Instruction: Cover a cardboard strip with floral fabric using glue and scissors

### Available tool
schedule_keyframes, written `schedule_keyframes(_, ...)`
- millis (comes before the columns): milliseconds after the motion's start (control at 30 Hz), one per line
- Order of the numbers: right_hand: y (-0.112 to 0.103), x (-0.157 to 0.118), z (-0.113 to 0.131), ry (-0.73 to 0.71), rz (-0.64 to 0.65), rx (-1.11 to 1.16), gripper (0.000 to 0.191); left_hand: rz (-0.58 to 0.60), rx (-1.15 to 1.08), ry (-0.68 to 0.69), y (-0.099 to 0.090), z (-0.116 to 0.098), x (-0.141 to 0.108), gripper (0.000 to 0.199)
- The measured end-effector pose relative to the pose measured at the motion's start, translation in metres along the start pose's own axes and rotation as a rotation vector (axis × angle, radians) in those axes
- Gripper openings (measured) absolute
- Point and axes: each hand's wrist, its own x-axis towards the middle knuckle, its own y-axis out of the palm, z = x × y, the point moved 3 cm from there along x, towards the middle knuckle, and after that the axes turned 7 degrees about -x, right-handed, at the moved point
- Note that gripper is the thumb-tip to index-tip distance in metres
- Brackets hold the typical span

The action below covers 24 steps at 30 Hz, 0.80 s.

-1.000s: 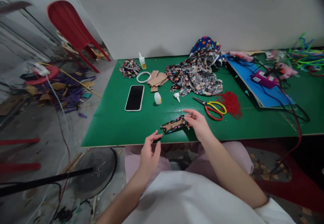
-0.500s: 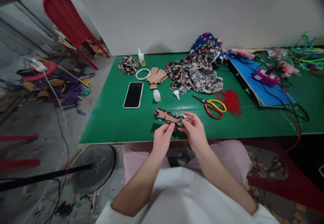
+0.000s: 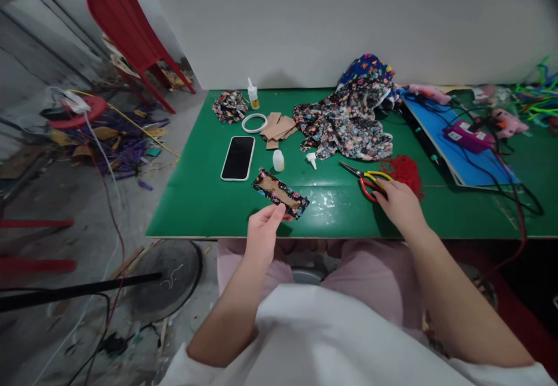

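Observation:
My left hand [image 3: 263, 226] pinches the lower edge of a floral fabric strip [image 3: 280, 193] with brown cardboard on its upper face, tilted above the green table [image 3: 209, 211]. At the handles of the scissors [image 3: 369, 185], one red and one yellow, is my right hand [image 3: 399, 203]; its fingers are on the handles, and the blades point left. Red threads [image 3: 405, 172] lie just behind that hand. Behind the strip stands a small white bottle [image 3: 278, 160], with a white nozzle cap [image 3: 311, 160] to its right.
A phone [image 3: 238, 158], white ring [image 3: 254, 122], cardboard pieces [image 3: 279, 129], glue bottle [image 3: 253, 95] and floral cloth [image 3: 349, 121] lie further back. At the right are a blue folder [image 3: 462, 159], purple box [image 3: 468, 136], cables and glue guns.
My right hand has let go of the fabric strip and moved right to the scissors. My left hand still holds the strip, now tilted more steeply. The view has shifted slightly.

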Motion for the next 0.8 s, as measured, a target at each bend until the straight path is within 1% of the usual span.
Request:
schedule_keyframes(133, -0.002, 0.011, 0.006, 0.005, 0.151, -0.125, 0.033, 0.01, -0.004, 0.011, 0.0, -0.001, -0.002, 0.023)
schedule_keyframes(267, -0.005, 0.024, 0.011, 0.051, 0.302, -0.198, 0.034, -0.001, 0.074, 0.054, -0.005, -0.002, -0.001, 0.023)
schedule_keyframes(367, -0.007, 0.028, 0.012, 0.011, 0.392, -0.247, 0.034, -0.001, 0.115, 0.081, -0.006, -0.004, -0.002, 0.023)
schedule_keyframes(433, -0.011, 0.03, 0.011, -0.018, 0.396, -0.257, 0.03, 0.006, 0.119, 0.086, -0.005, -0.006, -0.002, 0.023)
schedule_keyframes(467, -0.015, 0.031, 0.01, -0.017, 0.37, -0.248, 0.026, 0.013, 0.113, 0.081, -0.003, -0.007, -0.002, 0.023)
schedule_keyframes(533, -0.026, 0.032, 0.004, 0.029, 0.27, -0.188, 0.016, 0.04, 0.094, 0.059, 0.002, -0.01, -0.002, 0.023)
schedule_keyframes(600, -0.039, 0.033, -0.001, 0.108, 0.164, -0.028, 0.01, 0.08, 0.083, 0.031, 0.009, -0.011, 0.0, 0.023)
schedule_keyframes(633, -0.046, 0.032, -0.001, 0.15, 0.117, 0.109, 0.013, 0.101, 0.084, 0.024, 0.013, -0.012, 0.002, 0.024)
schedule_keyframes(700, -0.058, 0.028, 0.005, 0.216, 0.032, 0.499, 0.021, 0.142, 0.094, 0.028, 0.021, -0.013, 0.007, 0.025)
schedule_keyframes(767, -0.067, 0.021, 0.022, 0.236, -0.045, 0.953, 0.026, 0.179, 0.123, 0.042, 0.029, -0.013, 0.013, 0.026)
schedule_keyframes(800, -0.071, 0.018, 0.034, 0.22, -0.057, 1.094, 0.028, 0.197, 0.145, 0.049, 0.034, -0.012, 0.017, 0.027)
